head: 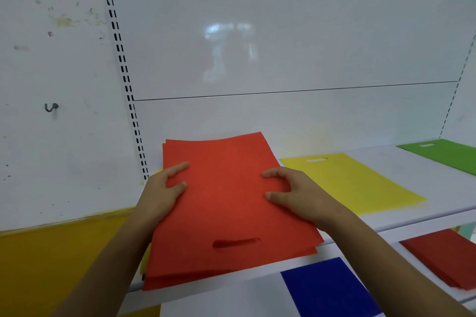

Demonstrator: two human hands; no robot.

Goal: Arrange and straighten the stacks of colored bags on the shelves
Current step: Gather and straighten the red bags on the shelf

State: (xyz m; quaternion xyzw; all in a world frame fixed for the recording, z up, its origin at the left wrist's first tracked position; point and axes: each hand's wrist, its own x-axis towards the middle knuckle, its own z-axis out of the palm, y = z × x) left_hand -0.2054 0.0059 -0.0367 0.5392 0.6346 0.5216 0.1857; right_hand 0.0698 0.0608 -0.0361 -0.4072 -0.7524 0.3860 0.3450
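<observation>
- Your left hand grips the left edge of the red bag stack, thumb curled on top and the fingers hidden underneath.
- Your right hand holds the right edge the same way, thumb and a bent finger pressing the top sheet.
- That stack is thin, matte, fabric-like sheets, rectangular, with an oval handle slot cut near the edge closest to you; its layers fan out unevenly at the near corners (the exact number of bags cannot be told).
- It lies on the white upper shelf, overhanging the front lip, with a sliver of yellow showing beneath its left side.
- Four other bag piles are in view: a yellow bag just beside the red one on the same shelf, a green bag farther right, then a blue bag and a dark red stack on the lower shelf.
- Two slotted uprights frame the glossy white back panel; the left upright is near your left hand.
- One small metal hook sticks out of the stained wall at left, above a yellow painted band.
</observation>
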